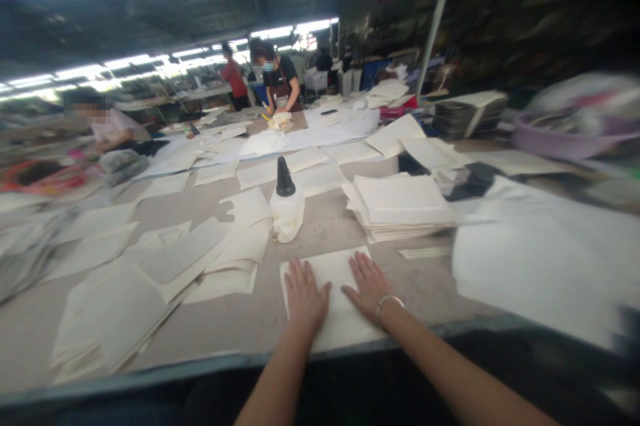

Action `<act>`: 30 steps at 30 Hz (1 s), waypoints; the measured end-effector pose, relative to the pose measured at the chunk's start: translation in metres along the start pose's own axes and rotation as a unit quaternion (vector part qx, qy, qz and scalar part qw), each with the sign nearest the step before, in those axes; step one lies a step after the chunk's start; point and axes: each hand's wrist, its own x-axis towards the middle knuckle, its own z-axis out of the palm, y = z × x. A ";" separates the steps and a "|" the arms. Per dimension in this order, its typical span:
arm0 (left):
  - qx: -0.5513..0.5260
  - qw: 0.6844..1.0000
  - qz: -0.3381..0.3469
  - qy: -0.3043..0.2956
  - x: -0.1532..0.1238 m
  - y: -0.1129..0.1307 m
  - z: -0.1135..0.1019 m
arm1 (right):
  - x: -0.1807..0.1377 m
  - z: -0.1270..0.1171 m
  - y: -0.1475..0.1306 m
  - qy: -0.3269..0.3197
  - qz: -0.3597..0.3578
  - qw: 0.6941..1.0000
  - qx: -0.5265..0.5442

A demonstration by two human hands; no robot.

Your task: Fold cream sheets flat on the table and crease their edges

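A cream sheet [334, 279] lies at the near edge of the table, with both my hands flat on it. My left hand [306, 294] presses on its left side, fingers stretched forward. On its right side rests my right hand [371, 286], fingers spread and a bracelet on the wrist. Parts of the sheet are hidden under my palms. Just beyond it stands a white squeeze bottle [289, 209] with a black cone-shaped nozzle. A stack of cream sheets [400, 203] sits behind my right hand, and a narrow cream strip [424, 253] lies in front of that stack.
Loose cut pieces [110, 306] cover the table's left side. A large white sheet pile [540, 246] lies at the right, near a purple basin [575, 136]. Across the table a person [284, 83] in an apron handles small pieces; another person [113, 123] leans in at the left.
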 end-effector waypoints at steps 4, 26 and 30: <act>-0.031 0.996 0.078 0.002 -0.025 0.028 0.011 | -0.001 0.001 -0.002 -0.015 0.000 1.000 0.004; 0.010 1.000 0.002 -0.002 0.014 -0.047 -0.001 | 0.001 -0.004 -0.002 -0.020 0.000 1.000 -0.018; 0.004 1.000 0.013 0.018 0.013 -0.049 0.003 | -0.013 -0.015 -0.032 -0.041 0.009 0.999 0.007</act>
